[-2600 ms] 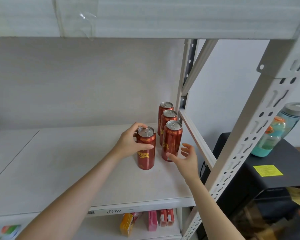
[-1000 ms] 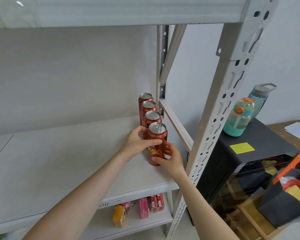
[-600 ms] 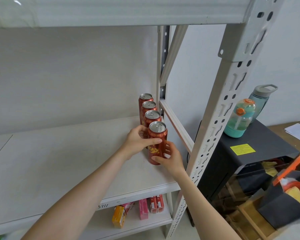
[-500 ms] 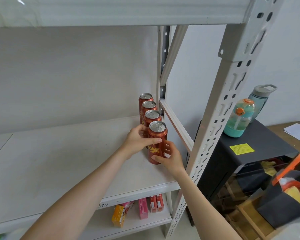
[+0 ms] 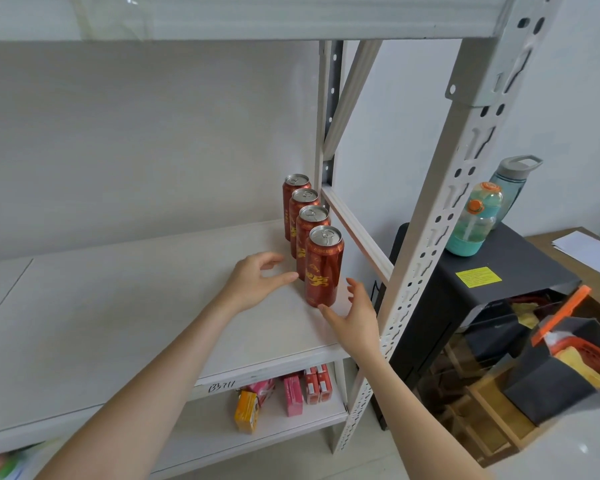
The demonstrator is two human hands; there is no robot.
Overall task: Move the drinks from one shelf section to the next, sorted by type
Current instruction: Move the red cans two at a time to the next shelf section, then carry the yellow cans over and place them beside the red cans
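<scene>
Several red cans with gold print stand in a single row along the right end of the white shelf board (image 5: 125, 306). The front can (image 5: 323, 268) stands upright nearest me, with the others (image 5: 309, 220) lined up behind it toward the wall. My left hand (image 5: 257, 280) hovers just left of the front can, fingers spread and loosely curved, holding nothing. My right hand (image 5: 355, 315) is just right of and below that can, fingers spread, its thumb tip close to the can's base.
A perforated white upright (image 5: 440, 216) and a side rail (image 5: 357, 230) bound the shelf on the right. Small cartons (image 5: 291, 389) sit on the shelf below. Two water bottles (image 5: 475, 216) stand on a black cabinet (image 5: 482, 282) to the right.
Both hands gripped the front can half a second ago; they have now let go and drawn back a little. The can stands alone at the head of the row.
</scene>
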